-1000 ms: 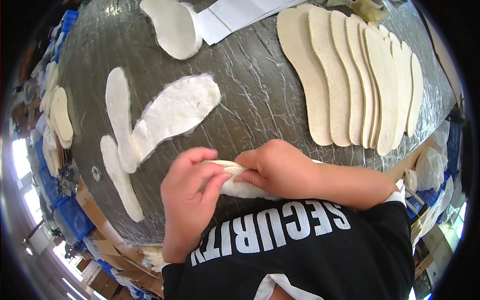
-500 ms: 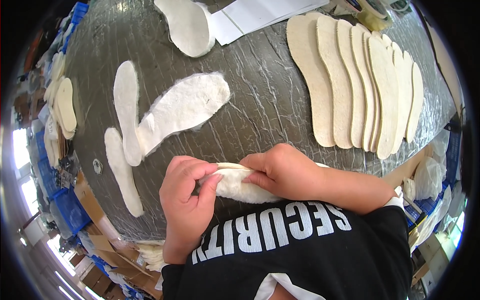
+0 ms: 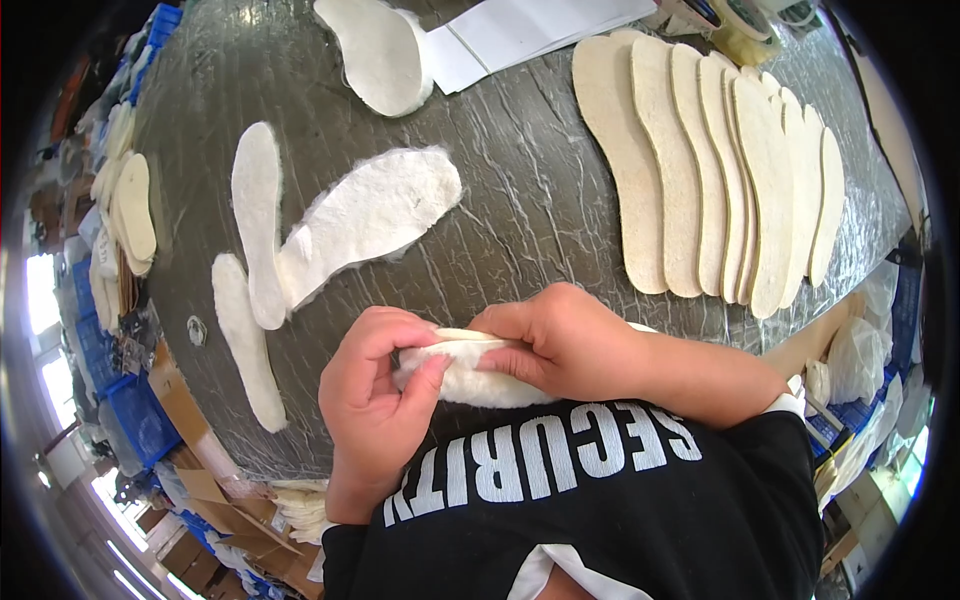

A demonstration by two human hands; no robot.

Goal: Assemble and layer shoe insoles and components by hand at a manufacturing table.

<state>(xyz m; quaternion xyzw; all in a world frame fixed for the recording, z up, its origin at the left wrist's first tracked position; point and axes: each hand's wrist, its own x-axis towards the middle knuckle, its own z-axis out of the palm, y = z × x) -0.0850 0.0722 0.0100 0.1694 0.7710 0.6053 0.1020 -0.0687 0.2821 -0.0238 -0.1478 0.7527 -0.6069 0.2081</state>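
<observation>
Close to my body at the table's near edge, both hands pinch a fluffy white insole point(image 3: 470, 382) with a cream felt layer along its upper edge. My left hand point(image 3: 375, 375) grips its left end, thumb on the fleece and fingers behind. My right hand point(image 3: 560, 340) is closed on it further right, thumb on the fleece and index finger along the felt edge. The rest of the insole is hidden behind my right hand and forearm. Left of my hands lie a wide fleecy insole point(image 3: 375, 210) and two narrower white ones, one upright point(image 3: 257, 220) and one nearer point(image 3: 245, 345).
A fanned row of cream felt insoles point(image 3: 645, 170) covers the right of the dark, film-wrapped table point(image 3: 510, 220). At the back are more white insoles point(image 3: 375, 60), white paper sheets point(image 3: 540, 30) and tape rolls point(image 3: 745, 35). Blue crates point(image 3: 140, 420) and cardboard boxes stand left.
My left thumb has shifted slightly right along the fleece, and my right fingers have moved a little left. Both hands keep their hold on the insole.
</observation>
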